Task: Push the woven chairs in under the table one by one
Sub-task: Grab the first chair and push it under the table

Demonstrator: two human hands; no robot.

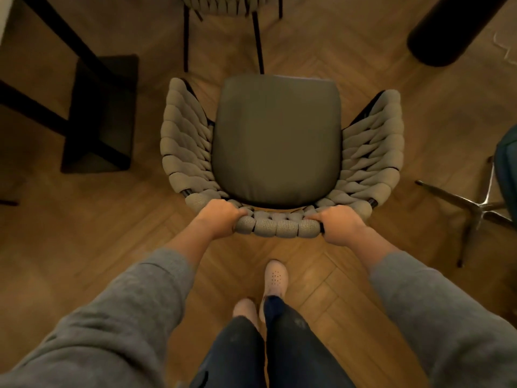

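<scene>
A woven chair (278, 141) with beige braided sides and a dark green seat cushion stands on the wood floor directly below me, its backrest toward me. My left hand (216, 218) grips the left end of the backrest's top rail, fingers curled over it. My right hand (340, 226) grips the right end the same way. A second woven chair (223, 7) shows at the top edge, only its lower back and thin black legs visible. The table top is not in sight.
A black frame with a square foot plate (100, 113) stands at the left. A thick dark column (447, 29) rises at the top right. A chrome star base (475, 208) of another chair sits at the right. My feet (275, 278) are just behind the chair.
</scene>
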